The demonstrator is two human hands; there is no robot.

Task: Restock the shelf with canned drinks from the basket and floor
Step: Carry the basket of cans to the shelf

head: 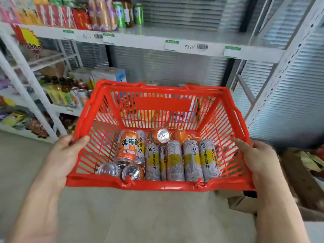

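A red plastic basket (163,103) hangs in front of me, above the floor and before the shelf. My left hand (64,155) grips its left rim and my right hand (257,158) grips its right rim. Inside lie several grey-and-yellow tea cans (175,160) side by side, an orange soda can (127,146) on the left, and more orange cans (163,135) behind them. The white shelf board (175,37) above the basket is bare on its right part, with green cans (138,14) standing at its left.
Red cartons and bottles (70,16) fill the upper shelf's left side. Lower shelves at left hold bottles, cans and snack packs (66,93). A white upright post (287,67) stands at right. A cardboard box (242,202) lies on the floor under the basket's right corner.
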